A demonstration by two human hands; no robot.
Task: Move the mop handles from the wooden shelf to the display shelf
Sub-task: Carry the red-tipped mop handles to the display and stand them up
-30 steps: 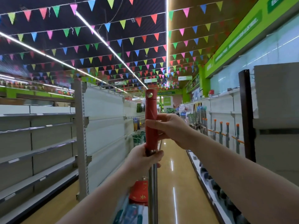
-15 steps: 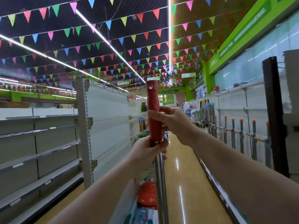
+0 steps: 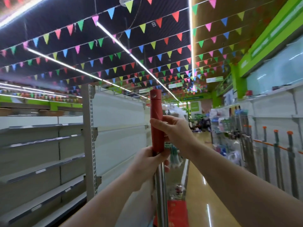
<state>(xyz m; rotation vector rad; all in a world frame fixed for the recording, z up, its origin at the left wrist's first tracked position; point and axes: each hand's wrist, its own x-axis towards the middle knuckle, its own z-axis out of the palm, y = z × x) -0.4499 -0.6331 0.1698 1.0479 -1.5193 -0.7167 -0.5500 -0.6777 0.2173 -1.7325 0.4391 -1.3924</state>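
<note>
Head view: I read the mop handle (image 3: 157, 122) as upright at frame centre, its red grip section at the top and its bare metal shaft running down out of frame. My left hand (image 3: 148, 163) is wrapped around the junction where the red grip meets the metal, carrying the weight from below. My right hand (image 3: 172, 131) is curled around the red grip higher up, steadying the top so the long pole does not swing. I judge this two-point hold suits carrying a tall item down an aisle without striking fixtures. The display shelf (image 3: 277, 145) stands to the right, with orange-capped handles (image 3: 290, 161) already racked upright against an orange rail, well apart from the one in hand. Bare grey shelving (image 3: 41, 154) lines the left. The wooden shelf is not in view.
</note>
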